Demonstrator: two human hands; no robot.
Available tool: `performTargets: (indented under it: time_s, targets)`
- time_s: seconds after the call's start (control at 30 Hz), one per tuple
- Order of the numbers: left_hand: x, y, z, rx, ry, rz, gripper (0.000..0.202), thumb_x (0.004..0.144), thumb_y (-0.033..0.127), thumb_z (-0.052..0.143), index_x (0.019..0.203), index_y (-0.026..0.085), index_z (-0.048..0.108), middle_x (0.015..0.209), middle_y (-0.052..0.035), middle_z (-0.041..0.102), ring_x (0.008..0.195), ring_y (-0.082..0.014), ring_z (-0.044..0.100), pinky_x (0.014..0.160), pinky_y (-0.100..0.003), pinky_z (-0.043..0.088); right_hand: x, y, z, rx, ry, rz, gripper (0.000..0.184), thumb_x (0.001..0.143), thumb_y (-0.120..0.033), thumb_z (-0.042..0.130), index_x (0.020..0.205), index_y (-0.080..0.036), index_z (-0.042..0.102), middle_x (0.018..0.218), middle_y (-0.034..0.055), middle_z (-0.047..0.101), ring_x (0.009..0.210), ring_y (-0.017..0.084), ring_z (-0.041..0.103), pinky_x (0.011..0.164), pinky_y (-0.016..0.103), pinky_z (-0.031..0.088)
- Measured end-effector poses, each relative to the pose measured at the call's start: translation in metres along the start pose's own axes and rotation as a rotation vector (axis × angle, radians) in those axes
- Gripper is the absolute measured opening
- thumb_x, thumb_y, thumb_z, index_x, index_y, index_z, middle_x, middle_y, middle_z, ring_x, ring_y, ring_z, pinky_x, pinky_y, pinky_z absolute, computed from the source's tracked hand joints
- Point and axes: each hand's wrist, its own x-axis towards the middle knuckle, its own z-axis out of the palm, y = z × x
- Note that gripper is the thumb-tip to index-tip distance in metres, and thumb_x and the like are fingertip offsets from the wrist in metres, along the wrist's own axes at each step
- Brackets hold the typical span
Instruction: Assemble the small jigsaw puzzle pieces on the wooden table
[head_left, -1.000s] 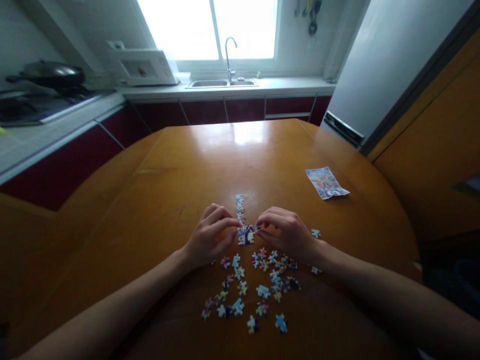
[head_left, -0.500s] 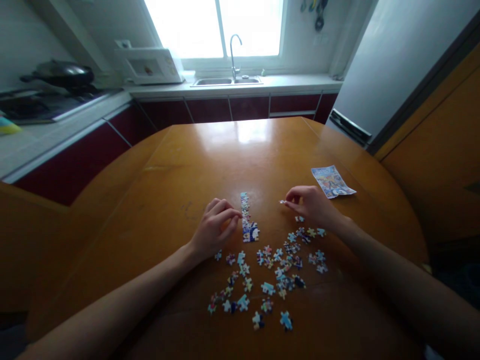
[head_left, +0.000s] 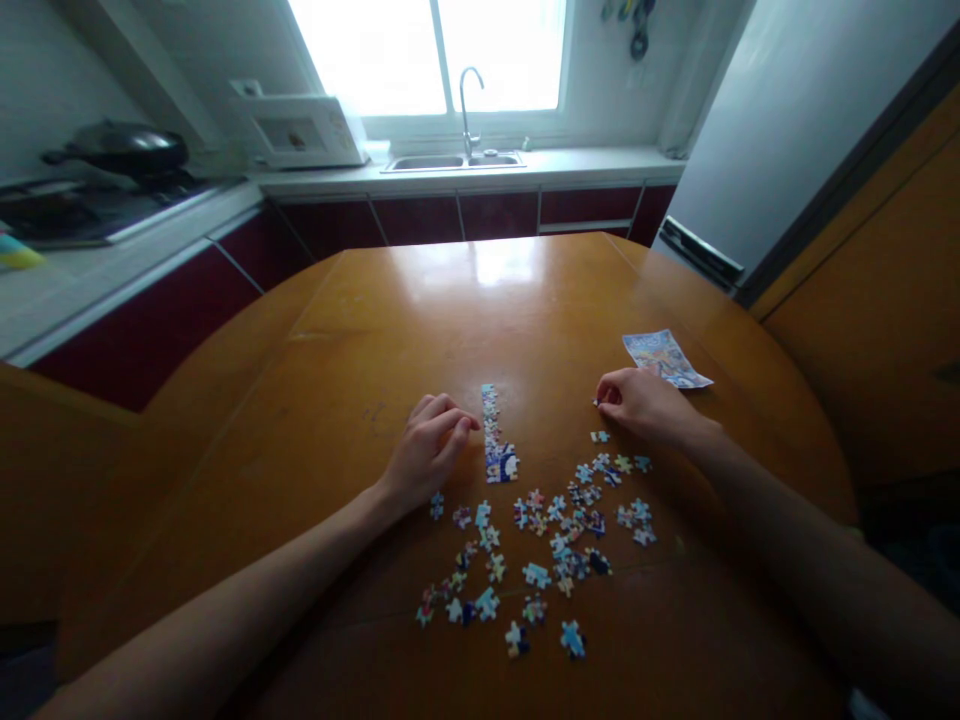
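Note:
My right hand pinches a small puzzle piece between thumb and fingertips, low over the table; most of the piece is hidden by the fingers. Just left of a partly joined puzzle strip rests my left hand, its fingers loosely bent and holding nothing. The strip runs away from me and widens at its near end, where a dark blue and white patch shows. Several loose puzzle pieces lie scattered nearer to me, between my forearms. One piece sits by itself just below my right hand.
A creased picture sheet lies beyond my right hand. The wooden table reaches toward a counter with a sink and a microwave. A black pan stands on the stove at left; a fridge is at right.
My right hand has moved right with the puzzle piece, toward the picture sheet. My left hand's fingers have drawn slightly back from the strip.

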Motion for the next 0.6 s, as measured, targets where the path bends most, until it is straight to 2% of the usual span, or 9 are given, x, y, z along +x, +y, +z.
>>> performTargets:
  time_s: [0.13, 0.27, 0.47, 0.6]
  targets:
    - [0.000, -0.001, 0.000, -0.003, 0.001, -0.001, 0.032, 0.102, 0.029, 0.043, 0.087, 0.018, 0.070, 0.088, -0.0044, 0.059, 0.091, -0.0206, 0.052, 0.085, -0.037, 0.043, -0.004, 0.004, -0.004, -0.041, -0.069, 0.014, 0.011, 0.080, -0.018, 0.068, 0.090, -0.021, 0.071, 0.086, 0.0033, 0.075, 0.072, 0.016, 0.066, 0.058, 0.026, 0.039]
    - [0.001, 0.000, 0.000, -0.003, -0.005, 0.004, 0.032, 0.102, 0.028, 0.044, 0.087, 0.018, 0.069, 0.087, -0.0043, 0.059, 0.090, -0.0205, 0.052, 0.085, -0.037, 0.042, -0.009, 0.006, -0.007, -0.096, -0.140, 0.003, 0.008, 0.078, -0.019, 0.068, 0.085, -0.022, 0.071, 0.085, 0.0038, 0.075, 0.070, 0.017, 0.065, 0.057, 0.027, 0.038]
    - [0.000, -0.001, 0.000, -0.006, -0.011, -0.012, 0.032, 0.102, 0.029, 0.043, 0.088, 0.018, 0.070, 0.088, -0.0046, 0.059, 0.091, -0.0209, 0.053, 0.085, -0.037, 0.043, -0.015, 0.004, -0.009, -0.107, -0.146, -0.025, 0.007, 0.077, -0.017, 0.067, 0.082, -0.021, 0.071, 0.084, 0.0041, 0.074, 0.067, 0.017, 0.064, 0.058, 0.028, 0.037]
    - [0.000, -0.001, 0.000, -0.001, -0.011, -0.008, 0.033, 0.102, 0.029, 0.042, 0.087, 0.018, 0.070, 0.088, -0.0049, 0.059, 0.090, -0.0212, 0.052, 0.084, -0.038, 0.043, -0.015, 0.001, -0.011, -0.117, -0.050, -0.023, 0.005, 0.082, -0.023, 0.068, 0.086, -0.021, 0.071, 0.086, 0.0051, 0.073, 0.070, 0.018, 0.064, 0.057, 0.029, 0.037]
